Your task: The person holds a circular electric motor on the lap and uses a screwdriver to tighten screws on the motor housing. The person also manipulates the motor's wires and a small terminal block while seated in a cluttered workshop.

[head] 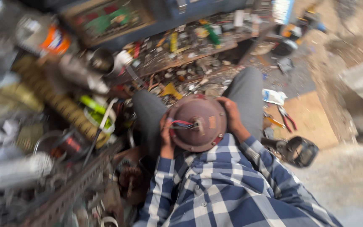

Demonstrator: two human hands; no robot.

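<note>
While we sit on floor, round brown motor housing (198,122) rests on our lap, between knees. Left hand (166,138) grips its left rim, right hand (232,115) clasps far right edge. We judge it heavy, rigid metal, maybe greasy; best held by rim, both sides. Red and blue wires (181,124) at centre look delicate. Picture blurred: clutter at left hard to make out, pliers (287,118) at right barely readable.
</note>
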